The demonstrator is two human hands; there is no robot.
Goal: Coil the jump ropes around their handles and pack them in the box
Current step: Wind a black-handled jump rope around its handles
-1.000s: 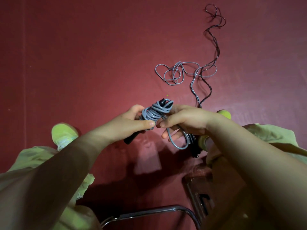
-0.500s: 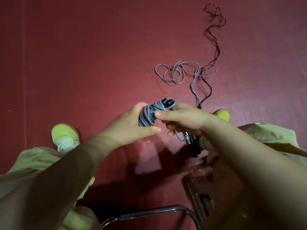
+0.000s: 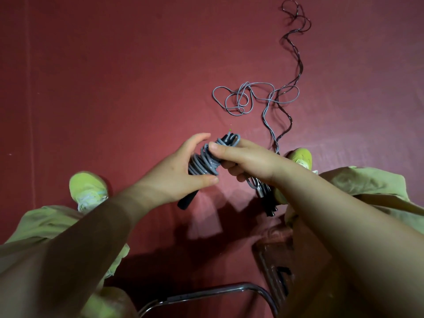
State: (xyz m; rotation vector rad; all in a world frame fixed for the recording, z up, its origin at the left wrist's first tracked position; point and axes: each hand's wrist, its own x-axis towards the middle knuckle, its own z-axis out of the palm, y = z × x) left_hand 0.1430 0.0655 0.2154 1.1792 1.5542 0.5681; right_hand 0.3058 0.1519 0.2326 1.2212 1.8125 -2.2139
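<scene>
Head view, the only 1 there is: the person sits on a chair (image 3: 213,292) over a red floor (image 3: 114,76), both hands out front. The left hand (image 3: 174,171) is curled round a grey coil (image 3: 203,160) wound on a black handle (image 3: 187,200), whose end pokes out below the palm. The right hand (image 3: 247,159) pinches the top of that coil, thumb pressed on the wraps, while its lower fingers look hooked round a loose loop and a second handle (image 3: 267,198) hanging beneath the wrist.

Progress-wise, this rope looks about half wound — a good stretch of grey rope (image 3: 247,97) lies in loose loops on the floor, well apart from the hands. A dark rope (image 3: 296,53) snakes away toward the top edge, tangled with the grey near the middle, and looks untouched. So probably 1 rope partway, 1 not started, nothing packed.

Hard to make out: no box shows clearly. There's a dim brownish thing (image 3: 273,253) under the right forearm — can't tell if that's it. The dark rope's handles aren't clearly visible either, and the arms hide a lot of the lower frame.
</scene>
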